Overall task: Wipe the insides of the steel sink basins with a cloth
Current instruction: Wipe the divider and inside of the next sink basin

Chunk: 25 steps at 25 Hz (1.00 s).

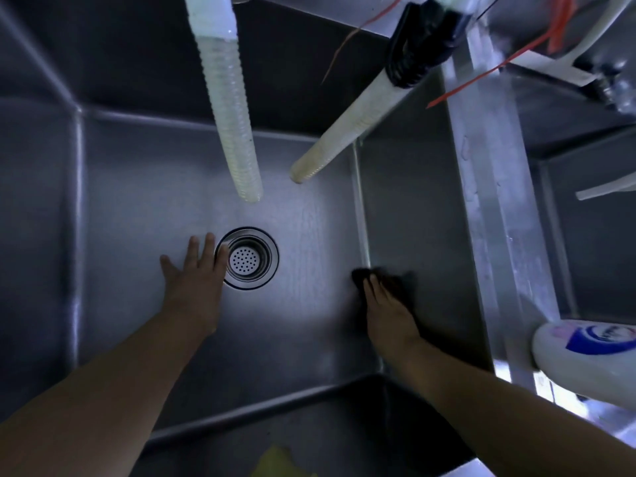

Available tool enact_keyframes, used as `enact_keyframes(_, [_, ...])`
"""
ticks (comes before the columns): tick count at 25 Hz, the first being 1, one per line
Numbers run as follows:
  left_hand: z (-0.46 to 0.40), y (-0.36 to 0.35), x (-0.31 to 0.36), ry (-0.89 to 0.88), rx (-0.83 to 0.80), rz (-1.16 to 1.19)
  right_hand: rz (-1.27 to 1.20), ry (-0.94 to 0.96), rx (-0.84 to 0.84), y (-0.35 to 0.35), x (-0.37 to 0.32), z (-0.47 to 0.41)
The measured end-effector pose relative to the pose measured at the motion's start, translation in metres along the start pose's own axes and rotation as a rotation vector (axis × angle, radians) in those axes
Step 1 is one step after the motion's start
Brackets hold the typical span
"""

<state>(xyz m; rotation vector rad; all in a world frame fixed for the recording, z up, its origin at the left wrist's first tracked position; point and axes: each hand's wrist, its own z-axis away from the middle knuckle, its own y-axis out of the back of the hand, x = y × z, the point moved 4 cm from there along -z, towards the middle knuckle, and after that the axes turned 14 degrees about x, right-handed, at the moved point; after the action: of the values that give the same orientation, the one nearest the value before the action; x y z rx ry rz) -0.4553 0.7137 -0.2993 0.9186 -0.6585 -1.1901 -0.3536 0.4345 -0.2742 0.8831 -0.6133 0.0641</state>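
I look straight down into a deep steel sink basin. My left hand lies flat on the basin floor with fingers spread, its fingertips touching the rim of the round drain strainer. Over at the foot of the right wall, my right hand presses a dark cloth against the seam between floor and wall. Part of the cloth is hidden under the fingers. A second basin shows at the far right, beyond the steel divider.
Two pale corrugated hoses hang into the basin above the drain. A white bottle with a blue label stands on the divider at the right. Red cords and black fittings crowd the upper right. Something yellow shows at the bottom edge.
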Motion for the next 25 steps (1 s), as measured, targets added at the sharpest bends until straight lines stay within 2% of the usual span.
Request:
enact_keyframes(1, [0.004, 0.002, -0.002, 0.000, 0.024, 0.012, 0.003, 0.113, 0.033, -0.003, -0.011, 0.018])
enact_keyframes(2, [0.008, 0.003, -0.003, -0.005, 0.057, 0.019, 0.047, 0.251, -0.119, -0.008, -0.014, 0.031])
enact_keyframes(3, [0.014, 0.005, -0.003, -0.024, 0.089, 0.014, 0.006, 0.264, -0.177, -0.002, -0.010, 0.034])
enact_keyframes(4, [0.021, 0.003, -0.004, -0.045, 0.114, 0.014, 0.004, 0.181, -0.183, 0.006, -0.001, 0.030])
enact_keyframes(5, [0.028, 0.001, -0.004, -0.063, 0.143, 0.037, -0.012, 0.062, -0.108, 0.013, 0.009, 0.024])
enact_keyframes(7, [0.040, -0.003, -0.008, -0.098, 0.250, 0.134, -0.065, -0.004, -0.139, 0.023, 0.037, -0.001])
enact_keyframes(8, [0.044, -0.001, -0.012, -0.100, 0.311, 0.165, -0.016, 0.048, -0.191, 0.033, 0.055, -0.015])
enact_keyframes(10, [0.051, 0.004, -0.017, -0.093, 0.354, 0.199, 0.195, -0.030, -0.124, 0.071, 0.098, -0.050])
enact_keyframes(13, [0.056, 0.006, -0.019, -0.053, 0.231, 0.200, 0.316, -0.069, -0.076, 0.094, 0.134, -0.074])
enact_keyframes(14, [0.059, 0.004, -0.020, -0.035, 0.242, 0.214, 0.338, -0.103, -0.093, 0.096, 0.135, -0.071])
enact_keyframes(17, [0.071, -0.004, -0.022, -0.006, 0.206, 0.169, 0.319, -0.013, -0.118, 0.075, 0.103, -0.050])
enact_keyframes(18, [0.074, -0.009, -0.022, -0.008, 0.149, 0.134, 0.254, 0.016, -0.158, 0.057, 0.082, -0.035])
enact_keyframes(20, [0.078, -0.015, -0.022, -0.002, 0.068, 0.092, 0.029, 0.061, -0.426, 0.020, 0.038, 0.002])
enact_keyframes(22, [0.084, -0.022, -0.024, 0.028, 0.040, 0.079, -0.121, 0.066, -0.366, 0.003, 0.010, 0.023])
enact_keyframes(23, [0.087, -0.025, -0.026, 0.052, 0.024, 0.074, -0.145, 0.111, -0.551, 0.005, 0.000, 0.037])
enact_keyframes(25, [0.094, -0.033, -0.028, 0.082, -0.023, 0.075, -0.131, 0.149, -0.527, 0.015, -0.019, 0.048])
